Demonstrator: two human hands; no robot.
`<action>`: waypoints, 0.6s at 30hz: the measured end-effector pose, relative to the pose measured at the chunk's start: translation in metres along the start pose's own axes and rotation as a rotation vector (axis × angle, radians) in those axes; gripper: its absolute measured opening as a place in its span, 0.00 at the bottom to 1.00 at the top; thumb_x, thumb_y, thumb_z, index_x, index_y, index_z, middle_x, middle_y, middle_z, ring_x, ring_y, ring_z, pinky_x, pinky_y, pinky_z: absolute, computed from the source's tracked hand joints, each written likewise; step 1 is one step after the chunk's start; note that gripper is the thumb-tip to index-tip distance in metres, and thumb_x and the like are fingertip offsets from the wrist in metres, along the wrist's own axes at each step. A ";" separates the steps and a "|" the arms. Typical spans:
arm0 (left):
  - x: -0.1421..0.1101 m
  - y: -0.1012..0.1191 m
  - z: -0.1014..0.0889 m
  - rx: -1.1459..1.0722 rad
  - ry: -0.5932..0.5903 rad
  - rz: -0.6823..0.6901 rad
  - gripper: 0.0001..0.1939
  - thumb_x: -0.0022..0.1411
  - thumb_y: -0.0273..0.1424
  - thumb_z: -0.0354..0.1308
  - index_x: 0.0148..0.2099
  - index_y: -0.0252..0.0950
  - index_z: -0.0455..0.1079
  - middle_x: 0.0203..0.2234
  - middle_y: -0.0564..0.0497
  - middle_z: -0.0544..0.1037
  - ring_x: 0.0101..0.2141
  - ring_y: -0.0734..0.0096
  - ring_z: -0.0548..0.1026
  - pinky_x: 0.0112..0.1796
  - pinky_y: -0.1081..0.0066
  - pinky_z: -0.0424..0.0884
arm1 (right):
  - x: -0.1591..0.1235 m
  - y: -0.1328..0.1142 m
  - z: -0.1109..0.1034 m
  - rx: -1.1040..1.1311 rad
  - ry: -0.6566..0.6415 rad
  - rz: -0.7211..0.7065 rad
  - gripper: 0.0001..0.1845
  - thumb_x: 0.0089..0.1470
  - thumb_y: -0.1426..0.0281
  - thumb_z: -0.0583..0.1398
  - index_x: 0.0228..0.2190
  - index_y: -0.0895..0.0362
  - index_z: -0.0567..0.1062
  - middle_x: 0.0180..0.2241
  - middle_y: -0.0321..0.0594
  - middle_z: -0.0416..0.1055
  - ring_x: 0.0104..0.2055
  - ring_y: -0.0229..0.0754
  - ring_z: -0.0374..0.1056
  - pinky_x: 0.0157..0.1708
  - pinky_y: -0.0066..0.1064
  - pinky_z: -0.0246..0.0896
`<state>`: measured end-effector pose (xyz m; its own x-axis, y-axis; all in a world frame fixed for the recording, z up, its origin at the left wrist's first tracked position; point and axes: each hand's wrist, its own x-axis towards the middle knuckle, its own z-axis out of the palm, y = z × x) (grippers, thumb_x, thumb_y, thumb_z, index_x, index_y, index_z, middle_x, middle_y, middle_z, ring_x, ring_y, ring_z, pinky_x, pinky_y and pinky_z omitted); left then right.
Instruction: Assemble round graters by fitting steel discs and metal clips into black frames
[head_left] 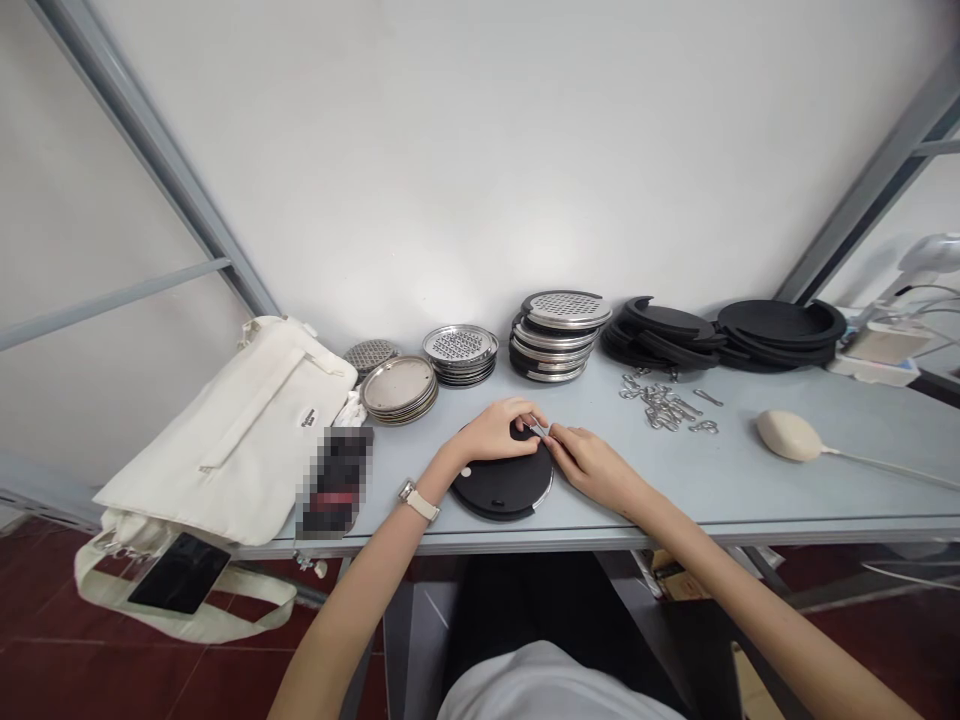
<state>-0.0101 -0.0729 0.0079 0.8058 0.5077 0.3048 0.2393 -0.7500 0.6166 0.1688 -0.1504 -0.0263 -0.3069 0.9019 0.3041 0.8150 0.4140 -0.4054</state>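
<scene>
The person is working at a pale grey tabletop (720,495), both hands close together over a black round disc (501,488) with a steel rim, which is lying flat near the front edge. The left hand (495,430), with a wristwatch (418,502) on its wrist, is curled over the disc's far edge and seems to be gripping it. The right hand (592,465) is closed in a pinch on a small metal clip (537,430) at the disc, though the fingers hide most of it, so how it sits is hard to tell. Only this one disc is in hand. Stacks of perforated steel discs (559,312) and black rubber rings (780,322) are sitting along the wall, and a loose pile of metal clips (660,405) is lying just in front of them, apparently the bulk of what remains. A cream canvas bag (232,430) is lying to the left.
</scene>
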 end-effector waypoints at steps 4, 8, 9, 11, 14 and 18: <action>0.000 0.001 0.000 -0.010 0.003 -0.013 0.13 0.52 0.25 0.56 0.42 0.34 0.69 0.37 0.51 0.74 0.34 0.73 0.70 0.39 0.73 0.68 | 0.000 -0.001 -0.001 0.003 0.002 -0.002 0.14 0.64 0.65 0.42 0.30 0.55 0.61 0.26 0.40 0.68 0.28 0.41 0.63 0.30 0.30 0.53; 0.000 0.002 0.000 -0.005 0.002 -0.023 0.13 0.52 0.25 0.56 0.42 0.35 0.69 0.37 0.51 0.74 0.34 0.73 0.70 0.39 0.72 0.68 | 0.000 -0.001 -0.001 0.013 0.003 -0.003 0.14 0.64 0.66 0.43 0.30 0.55 0.62 0.26 0.40 0.68 0.28 0.41 0.64 0.29 0.30 0.53; 0.000 0.002 0.000 -0.006 0.002 -0.022 0.13 0.52 0.25 0.56 0.42 0.35 0.69 0.37 0.51 0.74 0.35 0.72 0.70 0.39 0.72 0.68 | 0.000 -0.001 -0.001 0.011 0.005 -0.005 0.14 0.64 0.66 0.43 0.30 0.55 0.62 0.26 0.40 0.68 0.28 0.41 0.64 0.29 0.30 0.53; 0.000 0.002 -0.001 -0.006 0.000 -0.015 0.12 0.52 0.26 0.56 0.42 0.35 0.69 0.37 0.50 0.74 0.35 0.72 0.70 0.39 0.72 0.68 | 0.000 -0.001 -0.001 0.002 0.011 -0.010 0.14 0.64 0.66 0.43 0.30 0.55 0.62 0.26 0.40 0.68 0.28 0.41 0.64 0.29 0.30 0.53; 0.000 0.002 -0.001 -0.008 0.003 -0.008 0.12 0.52 0.26 0.56 0.41 0.34 0.69 0.37 0.50 0.74 0.34 0.73 0.70 0.38 0.73 0.68 | 0.000 0.000 0.000 -0.012 0.016 -0.013 0.14 0.64 0.66 0.43 0.30 0.55 0.63 0.26 0.40 0.68 0.28 0.41 0.64 0.30 0.31 0.53; 0.000 0.001 0.000 -0.015 0.011 -0.003 0.13 0.52 0.26 0.56 0.42 0.34 0.70 0.37 0.51 0.74 0.34 0.74 0.70 0.38 0.73 0.68 | 0.000 0.000 0.000 -0.003 0.019 -0.016 0.14 0.64 0.66 0.43 0.30 0.55 0.63 0.26 0.40 0.69 0.28 0.41 0.64 0.29 0.30 0.53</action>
<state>-0.0105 -0.0734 0.0085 0.7989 0.5149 0.3108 0.2337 -0.7419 0.6285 0.1685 -0.1503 -0.0262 -0.3103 0.8927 0.3269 0.8118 0.4278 -0.3974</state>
